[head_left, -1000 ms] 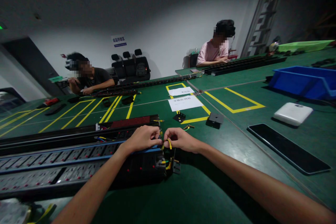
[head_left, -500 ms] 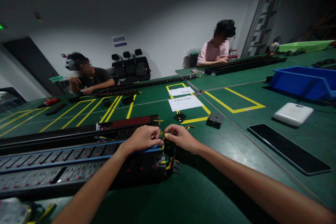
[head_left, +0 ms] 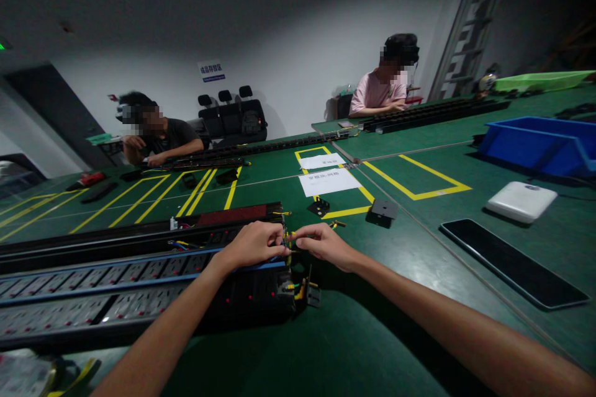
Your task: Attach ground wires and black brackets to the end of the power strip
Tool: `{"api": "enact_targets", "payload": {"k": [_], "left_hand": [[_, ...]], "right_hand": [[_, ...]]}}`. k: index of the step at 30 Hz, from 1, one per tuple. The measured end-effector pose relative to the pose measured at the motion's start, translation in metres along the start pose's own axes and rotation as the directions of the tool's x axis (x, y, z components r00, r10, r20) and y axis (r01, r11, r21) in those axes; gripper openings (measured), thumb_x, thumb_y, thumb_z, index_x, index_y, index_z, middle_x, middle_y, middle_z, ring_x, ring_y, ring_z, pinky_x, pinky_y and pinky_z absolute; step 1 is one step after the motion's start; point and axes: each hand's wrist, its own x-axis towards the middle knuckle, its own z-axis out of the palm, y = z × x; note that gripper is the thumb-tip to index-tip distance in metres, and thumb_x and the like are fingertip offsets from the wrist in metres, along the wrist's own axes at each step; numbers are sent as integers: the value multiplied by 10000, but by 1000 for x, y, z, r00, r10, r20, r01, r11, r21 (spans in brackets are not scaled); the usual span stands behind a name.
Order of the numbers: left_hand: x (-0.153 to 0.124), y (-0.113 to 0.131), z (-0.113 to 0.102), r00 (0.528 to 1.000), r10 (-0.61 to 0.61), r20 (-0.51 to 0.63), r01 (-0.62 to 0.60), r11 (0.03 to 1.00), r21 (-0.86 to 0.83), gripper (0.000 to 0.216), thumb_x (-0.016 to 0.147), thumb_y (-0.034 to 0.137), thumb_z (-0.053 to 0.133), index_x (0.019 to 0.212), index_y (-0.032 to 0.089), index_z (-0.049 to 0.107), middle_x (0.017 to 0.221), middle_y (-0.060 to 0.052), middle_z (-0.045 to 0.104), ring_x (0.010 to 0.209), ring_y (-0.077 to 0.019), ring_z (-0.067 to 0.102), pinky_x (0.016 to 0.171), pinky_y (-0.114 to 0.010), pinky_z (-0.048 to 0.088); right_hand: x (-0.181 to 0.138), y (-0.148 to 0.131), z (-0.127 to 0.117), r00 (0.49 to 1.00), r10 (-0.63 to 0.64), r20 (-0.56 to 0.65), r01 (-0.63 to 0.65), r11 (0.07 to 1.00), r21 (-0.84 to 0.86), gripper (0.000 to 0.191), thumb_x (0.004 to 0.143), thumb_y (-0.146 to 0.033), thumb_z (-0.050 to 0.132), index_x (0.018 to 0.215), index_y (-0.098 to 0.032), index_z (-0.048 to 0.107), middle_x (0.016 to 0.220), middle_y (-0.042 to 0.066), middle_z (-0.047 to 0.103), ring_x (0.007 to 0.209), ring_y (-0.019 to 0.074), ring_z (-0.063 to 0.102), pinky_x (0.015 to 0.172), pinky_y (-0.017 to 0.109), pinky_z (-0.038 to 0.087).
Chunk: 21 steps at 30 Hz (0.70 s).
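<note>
My left hand rests over the right end of a long power strip with blue edges. Its thumb and fingers are pinched together beside short yellow-green wires; what sits between the fingertips is too small to name. From the right, my right hand meets it at the same wires, forefinger reaching forward and thumb close under it. Whatever it pinches is hidden. Closer to me lies another black power strip with red switches, a dark end piece hanging off its wires.
Behind the strips lies a black rail. On the green table are a black bracket, a dark end cap, paper labels, a phone, a white box and a blue bin. Two people sit across the table.
My right forefinger has straightened a little toward the wires, and the right hand has shifted slightly. My left hand stays in place at the strip's end.
</note>
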Motion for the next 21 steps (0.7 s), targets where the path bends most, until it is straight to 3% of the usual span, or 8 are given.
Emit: {"api": "enact_targets", "payload": {"k": [5, 8, 12, 18, 21], "left_hand": [[0, -1, 1, 1000, 5, -1, -5, 1000, -3, 305, 872, 462, 756, 787, 204, 616, 727, 19, 636, 653, -152, 547, 601, -282, 258], [0, -1, 1, 1000, 2, -3, -2, 1000, -7, 308, 870, 458, 762, 778, 204, 613, 720, 20, 633, 645, -149, 540, 599, -286, 255], [0, -1, 1, 1000, -1, -7, 1, 1000, -13, 313, 862, 451, 780, 772, 201, 615, 717, 19, 633, 643, -143, 530, 603, -288, 249], [1, -2, 1, 1000, -2, -4, 1, 999, -39, 310, 849, 437, 790, 762, 198, 612, 695, 26, 615, 636, -138, 514, 606, -283, 242], [1, -3, 1, 1000, -3, 3, 4, 998, -62, 311, 845, 437, 787, 762, 197, 608, 689, 31, 607, 631, -135, 507, 603, -281, 243]], "right_hand": [[3, 9, 2, 994, -11, -107, -2, 993, -117, 327, 823, -245, 604, 1064, -189, 818, 635, -1, 632, 552, 151, 485, 541, 279, 353], [6, 14, 3, 985, -105, -135, 63, 958, -280, 358, 803, -173, 580, 1056, -197, 832, 831, 57, 759, 721, 215, 626, 656, 323, 458], [9, 17, 4, 979, -155, -134, 85, 904, -419, 359, 776, -126, 580, 1010, -206, 841, 995, 87, 812, 817, 261, 686, 746, 369, 493], [8, 13, 7, 989, -145, -23, 114, 855, -506, 329, 805, -140, 538, 915, -202, 842, 889, 78, 813, 776, 255, 699, 717, 353, 461], [8, 12, 5, 990, -130, -60, 85, 870, -485, 288, 805, -136, 533, 826, -189, 816, 816, 71, 783, 747, 235, 673, 698, 335, 446]]}}
